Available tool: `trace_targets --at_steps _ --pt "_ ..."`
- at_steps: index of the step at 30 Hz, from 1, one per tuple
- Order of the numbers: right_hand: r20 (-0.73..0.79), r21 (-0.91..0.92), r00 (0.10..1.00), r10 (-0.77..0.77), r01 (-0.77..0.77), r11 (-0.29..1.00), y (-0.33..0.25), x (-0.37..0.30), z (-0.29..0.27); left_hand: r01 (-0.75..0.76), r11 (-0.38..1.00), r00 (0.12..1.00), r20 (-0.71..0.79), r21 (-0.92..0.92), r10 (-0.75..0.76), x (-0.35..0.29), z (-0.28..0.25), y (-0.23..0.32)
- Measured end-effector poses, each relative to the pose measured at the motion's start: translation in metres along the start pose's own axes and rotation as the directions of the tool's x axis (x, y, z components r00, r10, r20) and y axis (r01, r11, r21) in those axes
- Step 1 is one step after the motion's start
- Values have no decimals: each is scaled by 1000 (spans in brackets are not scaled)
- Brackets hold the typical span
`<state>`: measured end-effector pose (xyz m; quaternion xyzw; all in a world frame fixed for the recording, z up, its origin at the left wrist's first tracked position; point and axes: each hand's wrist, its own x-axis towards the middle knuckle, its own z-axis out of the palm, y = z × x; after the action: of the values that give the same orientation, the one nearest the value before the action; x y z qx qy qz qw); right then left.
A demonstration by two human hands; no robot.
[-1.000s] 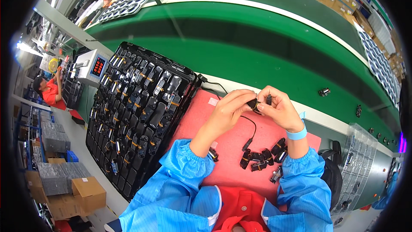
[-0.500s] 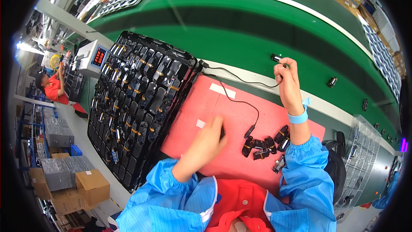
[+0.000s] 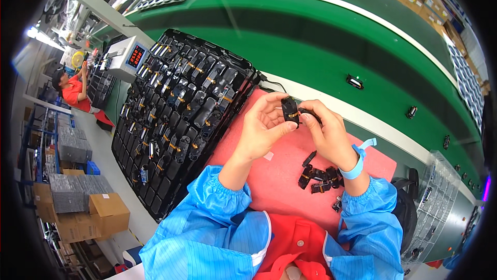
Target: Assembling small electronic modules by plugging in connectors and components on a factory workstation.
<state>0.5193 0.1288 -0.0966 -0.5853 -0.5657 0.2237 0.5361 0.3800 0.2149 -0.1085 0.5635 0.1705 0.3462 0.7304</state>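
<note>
In front of my chest, my left hand (image 3: 261, 127) pinches a small black electronic module (image 3: 290, 109) with a gold-coloured strip between thumb and fingers. Close beside it, my right hand (image 3: 331, 135) is closed on a black plug-like piece (image 3: 312, 115), its end near the module; whether the two touch I cannot tell. A blue band (image 3: 354, 165) circles my right wrist. Below my hands, several similar black modules (image 3: 321, 176) lie heaped on the pink foam mat (image 3: 259, 187). A loose black cable plug (image 3: 309, 159) rests by the heap.
At left, a large black tray (image 3: 150, 197) holds rows of modules, beside a box with a red digital display (image 3: 136, 56). Beyond the mat runs a green belt (image 3: 310, 37) carrying a module with a green light (image 3: 355, 82) and others. Clear trays (image 3: 437, 197) stand right; co-workers sit farther off.
My right hand has drawn back from the belt toward my left hand, leaving a module there. My left hand has risen from over the mat and now shows a module.
</note>
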Motion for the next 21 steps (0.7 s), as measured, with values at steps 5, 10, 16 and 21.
trace_targets --at_steps 5,10,16,21 --pt "-29 -49 998 -48 46 998 -1 -1 3 -5 996 999 -38 91 9 -1 8 -2" --pt "-23 -80 998 -65 63 995 -4 -1 1 -56 989 998 -27 139 60 -1 7 -1" --pt "31 -140 994 -105 108 984 0 -2 1 -96 959 995 22 268 94 -1 8 -1" --pt "65 -238 993 -94 107 965 5 -2 3 -253 746 964 91 616 251 -2 9 -3"
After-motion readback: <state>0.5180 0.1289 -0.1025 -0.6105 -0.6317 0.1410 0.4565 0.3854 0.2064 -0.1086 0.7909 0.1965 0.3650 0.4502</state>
